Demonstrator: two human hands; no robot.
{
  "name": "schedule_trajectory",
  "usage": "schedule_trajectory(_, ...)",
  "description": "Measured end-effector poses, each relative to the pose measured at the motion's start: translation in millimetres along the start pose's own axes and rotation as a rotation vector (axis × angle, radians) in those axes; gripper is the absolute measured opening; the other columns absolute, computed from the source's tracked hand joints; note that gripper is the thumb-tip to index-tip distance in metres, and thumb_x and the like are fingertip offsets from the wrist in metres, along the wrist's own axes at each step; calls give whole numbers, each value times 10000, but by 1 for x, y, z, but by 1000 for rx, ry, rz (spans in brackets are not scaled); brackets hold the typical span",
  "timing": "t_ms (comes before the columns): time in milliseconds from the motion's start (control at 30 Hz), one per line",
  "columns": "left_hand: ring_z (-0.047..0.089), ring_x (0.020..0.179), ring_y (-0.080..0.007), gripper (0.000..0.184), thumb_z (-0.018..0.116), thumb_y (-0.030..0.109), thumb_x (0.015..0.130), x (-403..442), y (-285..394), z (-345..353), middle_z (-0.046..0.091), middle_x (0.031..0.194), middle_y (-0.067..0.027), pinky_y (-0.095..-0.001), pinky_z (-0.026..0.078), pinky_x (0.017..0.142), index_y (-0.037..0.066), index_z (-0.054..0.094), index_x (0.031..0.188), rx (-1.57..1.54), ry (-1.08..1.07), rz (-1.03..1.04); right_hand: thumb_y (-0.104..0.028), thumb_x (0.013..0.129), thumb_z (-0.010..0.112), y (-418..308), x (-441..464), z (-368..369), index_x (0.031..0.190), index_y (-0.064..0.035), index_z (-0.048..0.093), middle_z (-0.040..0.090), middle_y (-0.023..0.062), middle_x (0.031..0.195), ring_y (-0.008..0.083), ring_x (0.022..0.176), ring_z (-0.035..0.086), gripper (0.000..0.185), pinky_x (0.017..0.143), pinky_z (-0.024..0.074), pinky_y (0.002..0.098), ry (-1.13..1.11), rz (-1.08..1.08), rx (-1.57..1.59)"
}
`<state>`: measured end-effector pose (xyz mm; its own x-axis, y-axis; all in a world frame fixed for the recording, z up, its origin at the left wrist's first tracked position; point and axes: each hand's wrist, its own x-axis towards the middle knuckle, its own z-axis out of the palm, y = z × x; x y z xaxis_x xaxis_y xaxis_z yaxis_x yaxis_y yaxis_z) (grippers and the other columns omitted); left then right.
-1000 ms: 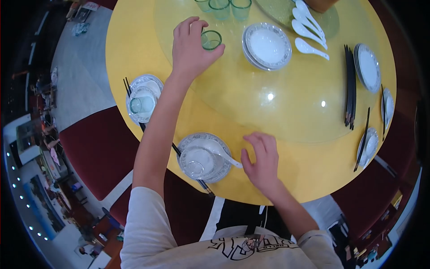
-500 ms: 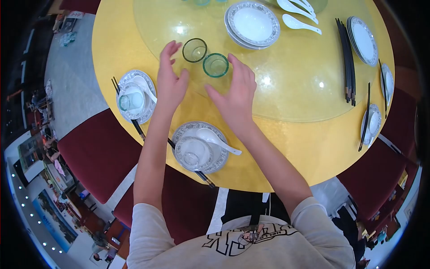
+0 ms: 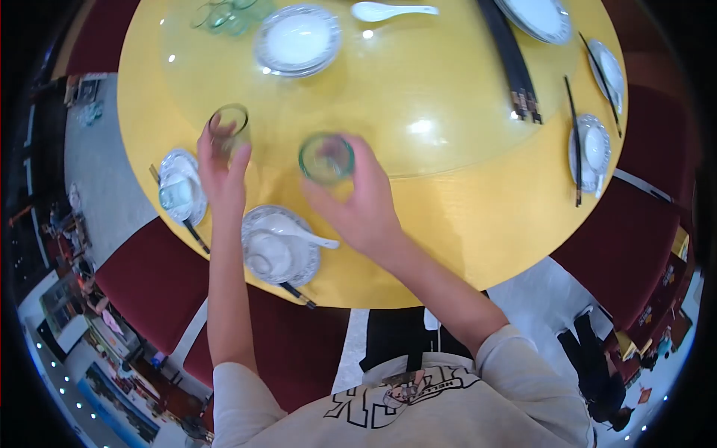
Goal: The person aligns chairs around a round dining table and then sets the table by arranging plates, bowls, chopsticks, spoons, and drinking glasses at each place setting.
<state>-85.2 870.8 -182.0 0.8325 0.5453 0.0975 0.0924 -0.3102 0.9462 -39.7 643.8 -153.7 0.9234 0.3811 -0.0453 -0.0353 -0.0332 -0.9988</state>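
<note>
My left hand (image 3: 218, 175) is closed around a clear drinking glass (image 3: 228, 118), thumb on its right side. A green-tinted glass (image 3: 326, 158) sits in the grip of my right hand (image 3: 367, 205), somewhat blurred by motion. Both glasses are held apart from each other above the yellow table, near the edge of the glass turntable. Below my hands stands a patterned plate (image 3: 310, 270) with a bowl, a white spoon (image 3: 302, 233) and a small glass on it. Left of my left wrist, another plate (image 3: 179, 157) carries a greenish glass (image 3: 176, 196).
On the turntable (image 3: 358, 112) are stacked plates (image 3: 299, 41), several green glasses (image 3: 224, 16), a white spoon (image 3: 394, 11) and a bundle of dark chopsticks (image 3: 511, 67). More settings (image 3: 594, 149) line the right edge. Dark red chairs (image 3: 157, 276) surround the yellow table (image 3: 478, 231).
Both hands have closed on the two glasses, which have moved apart and toward me. The camera view has shifted, so the table's things appear farther left and mostly higher.
</note>
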Motion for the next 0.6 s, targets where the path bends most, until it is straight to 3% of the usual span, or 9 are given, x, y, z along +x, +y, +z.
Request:
schedule_trajectory(100, 596, 1189, -255, 769, 787, 49, 799, -44, 44, 30, 547, 1270, -98, -366, 512, 974, -1, 411, 1468, -172, -77, -95, -139, 793, 813, -17, -46, -71, 1286, -1, 502, 593, 149, 1153, 256, 1113, 619, 599, 936, 504, 360, -118, 142, 164)
schedule_trajectory(233, 624, 1138, -262, 824, 884, 142, 735, -102, 102, 115, 554, 1255, -102, -372, 551, 923, 21, 451, 1426, -405, -283, -101, -91, 776, 826, -16, -93, -160, 1309, -12, 457, 582, 132, 1175, 224, 1121, 613, 653, 947, 501, 352, -62, 80, 19)
schedule_trajectory(400, 637, 1114, -260, 841, 950, 220, 677, -147, 142, 247, 562, 1254, -112, -371, 555, 918, 16, 500, 1358, -636, -408, -108, -71, 722, 892, -5, -121, -258, 1361, -54, 347, 577, 133, 1194, 223, 1111, 606, 840, 967, 502, 377, 289, 35, 494)
schedule_trajectory(433, 641, 1100, -250, 828, 945, 249, 688, -152, 146, 272, 568, 1250, -115, -366, 554, 913, 10, 508, 1349, -654, -420, -150, -197, 764, 896, -7, -119, -279, 1365, -40, 372, 583, 141, 1170, 229, 1119, 607, 813, 908, 536, 367, 311, 9, 517)
schedule_trajectory(467, 645, 1086, -241, 817, 941, 278, 698, -156, 150, 295, 575, 1247, -117, -362, 552, 908, 4, 516, 1340, -671, -430, -194, -197, 764, 896, -7, -117, -300, 1365, -40, 372, 583, 141, 1170, 229, 1119, 607, 813, 908, 536, 367, 317, 12, 519)
schedule_trajectory(500, 646, 1058, -239, 869, 865, 519, 745, -159, 154, 315, 635, 1170, -122, -387, 571, 857, 3, 497, 1340, -535, -405, -195, -277, 788, 877, -6, -116, -321, 1378, -34, 378, 584, 141, 1150, 236, 1066, 628, 810, 843, 556, 360, 351, 6, 553)
schedule_trajectory(533, 646, 1058, -239, 869, 865, 519, 745, -162, 160, 337, 635, 1170, -122, -387, 571, 857, 3, 497, 1340, -533, -405, -204, -358, 811, 858, -8, -111, -340, 1390, -29, 384, 585, 141, 1130, 243, 1014, 650, 817, 778, 575, 353, 382, 2, 586)
schedule_trajectory(567, 644, 1026, -230, 855, 808, 559, 788, -163, 170, 358, 627, 1178, -125, -369, 560, 808, -3, 484, 1344, -625, -437, -299, -592, 816, 758, -15, -106, -357, 1382, -60, 408, 593, 136, 1072, 266, 768, 668, 852, 582, 545, 357, 425, 84, 425)
schedule_trajectory(600, 642, 993, -220, 848, 752, 600, 830, -162, 177, 378, 620, 1185, -128, -351, 549, 760, -9, 471, 1349, -717, -466, -393, -592, 816, 758, -16, -103, -377, 1382, -60, 408, 593, 136, 1072, 266, 768, 668, 852, 582, 545, 357, 425, 93, 424)
